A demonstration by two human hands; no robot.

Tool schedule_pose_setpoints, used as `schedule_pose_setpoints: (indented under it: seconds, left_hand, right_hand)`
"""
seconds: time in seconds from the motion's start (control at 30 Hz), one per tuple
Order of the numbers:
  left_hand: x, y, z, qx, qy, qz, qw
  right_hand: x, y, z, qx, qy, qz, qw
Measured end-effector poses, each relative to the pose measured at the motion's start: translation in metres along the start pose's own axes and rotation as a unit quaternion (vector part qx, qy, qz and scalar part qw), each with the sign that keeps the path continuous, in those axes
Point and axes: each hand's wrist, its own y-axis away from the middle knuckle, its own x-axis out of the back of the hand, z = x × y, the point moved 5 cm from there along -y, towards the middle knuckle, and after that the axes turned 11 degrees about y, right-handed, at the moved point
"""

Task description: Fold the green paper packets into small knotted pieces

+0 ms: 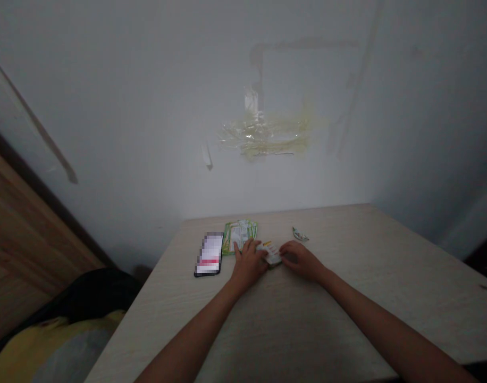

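Note:
Between my hands, low over the table, is a small white packet [272,254] with orange print. My left hand [248,264] grips its left edge; the other fingers reach forward over the front of the green-and-white packets. My right hand [303,260] has curled fingers pinching the right edge. Several flat green-and-white packets [238,234] lie overlapped just beyond my left hand. A small crumpled green-and-white wrapper [300,234] rests past my right hand.
A phone [210,255] with a lit, blurred screen lies left of the packets. The pale wooden table [347,239] meets a grey wall [148,133] with peeling clear tape [263,130]. Yellow and grey cloth [64,346] sits at lower left, beside a wooden panel [16,229].

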Motion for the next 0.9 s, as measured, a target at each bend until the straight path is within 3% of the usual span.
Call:
schedule_pose_setpoints:
  seconds: [0.2,0.43,0.7,0.9]
  left_hand:
    - [0.003,-0.001,0.001,0.001,0.012,0.002,1.0]
    - [0.0,-0.001,0.0,-0.003,0.003,0.002,1.0]
    - [-0.003,-0.002,-0.01,0.063,0.006,0.038,0.997]
    - [-0.002,-0.002,-0.01,0.058,0.001,0.026,0.998]
  right_hand:
    - [-0.001,-0.001,-0.008,0.035,0.025,-0.029,0.999]
    - [-0.008,0.0,-0.003,0.05,0.061,-0.018,0.997]
    - [-0.006,0.002,0.014,-0.073,0.065,0.037,0.995]
    - [-0.001,0.002,0.012,-0.024,0.094,0.062,0.993]
